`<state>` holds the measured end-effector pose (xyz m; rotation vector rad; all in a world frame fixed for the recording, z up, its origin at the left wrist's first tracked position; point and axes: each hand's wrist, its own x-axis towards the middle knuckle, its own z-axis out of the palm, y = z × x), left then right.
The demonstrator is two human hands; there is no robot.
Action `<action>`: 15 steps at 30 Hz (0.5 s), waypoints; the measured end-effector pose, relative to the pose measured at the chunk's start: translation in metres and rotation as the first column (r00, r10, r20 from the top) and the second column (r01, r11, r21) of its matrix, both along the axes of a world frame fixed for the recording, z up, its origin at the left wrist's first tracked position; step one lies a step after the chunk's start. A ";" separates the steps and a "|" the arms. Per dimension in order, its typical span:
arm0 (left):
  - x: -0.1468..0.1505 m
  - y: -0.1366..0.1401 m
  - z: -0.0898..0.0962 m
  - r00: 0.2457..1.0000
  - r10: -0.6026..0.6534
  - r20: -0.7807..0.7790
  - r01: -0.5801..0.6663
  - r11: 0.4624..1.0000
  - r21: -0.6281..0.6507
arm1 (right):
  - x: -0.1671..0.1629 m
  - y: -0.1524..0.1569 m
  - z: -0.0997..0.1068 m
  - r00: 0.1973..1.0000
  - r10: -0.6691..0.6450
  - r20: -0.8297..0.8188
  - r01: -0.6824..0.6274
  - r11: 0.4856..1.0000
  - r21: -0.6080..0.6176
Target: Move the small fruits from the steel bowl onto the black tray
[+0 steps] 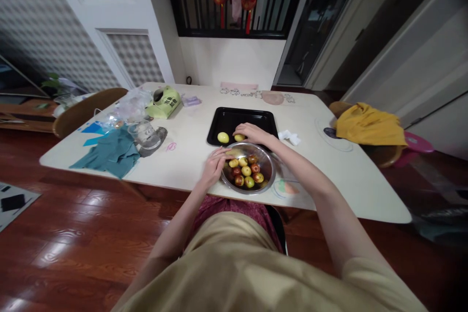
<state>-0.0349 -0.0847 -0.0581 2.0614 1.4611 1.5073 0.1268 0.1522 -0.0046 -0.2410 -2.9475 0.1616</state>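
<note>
A shiny metal bowl [269, 175] sits near the table's front edge and holds several jujubes [246, 171], some yellow-green and some brownish red. My left hand [214, 166] grips the bowl's left rim, fingers lying over the edge. Just behind the bowl is a black baking tray [243, 116]. Over the tray's front part, my right hand [254, 132] has its fingertips closed on a yellow-green jujube [239, 137], partly hidden by the fingers. Another yellow-green jujube [223, 137] lies in the tray to the left of it.
A crumpled white tissue [289, 137] is right of the tray. Leftward on the white table [190, 156] are a teal cloth [109, 152], a clear cup [144, 134], a green bag [165, 102] and clear plastic [129, 106]. Yellow clothing [369, 124] hangs over a chair at right.
</note>
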 end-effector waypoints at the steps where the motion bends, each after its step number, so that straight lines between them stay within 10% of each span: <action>1: 0.000 0.000 0.000 1.000 -0.009 0.001 0.009 1.000 0.006 | 0.004 -0.001 0.002 0.999 -0.007 -0.039 0.007 1.000 -0.004; 9: 0.002 -0.001 0.000 0.999 -0.036 0.031 0.036 0.999 0.008 | 0.052 -0.053 0.031 0.906 -0.040 -0.421 -0.007 0.994 -0.111; 15: 0.002 0.002 -0.003 0.994 -0.074 0.082 0.070 0.996 0.057 | 0.072 -0.121 0.023 0.943 -0.003 -0.334 -0.074 0.973 -0.217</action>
